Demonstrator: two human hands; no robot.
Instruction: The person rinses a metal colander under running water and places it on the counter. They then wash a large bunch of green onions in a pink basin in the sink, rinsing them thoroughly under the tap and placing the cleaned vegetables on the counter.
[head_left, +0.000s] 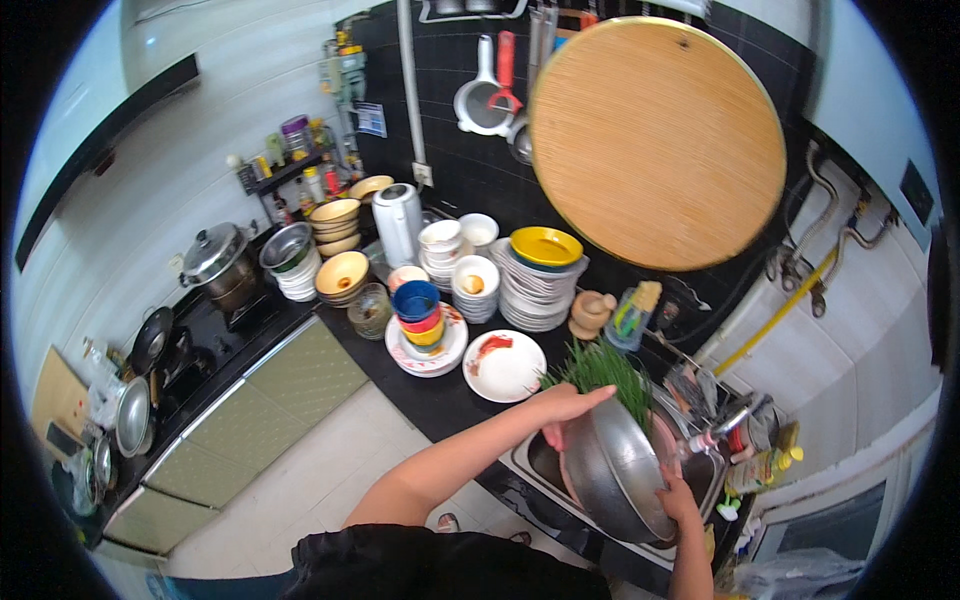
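Observation:
My left hand (561, 409) grips the far left side of a large stainless steel bowl (619, 469), its thumb stretched along the edge. At the near right side, my right hand (677, 491) holds the same bowl. The bowl is tilted over the sink (547, 461), its outside towards me, so its inside is hidden. A bunch of long thin green leaves (600, 371), like chives, sticks out beyond it. Part of a pink basin (664, 435) shows behind the bowl, next to the faucet (720, 427).
A white plate with red residue (506, 366) lies left of the sink. Behind it stand stacked plates (532, 292), a wooden mortar (589, 315) and coloured cups (418, 311). A dish soap bottle (757, 472) stands right of the sink. A round wooden board (660, 142) hangs above.

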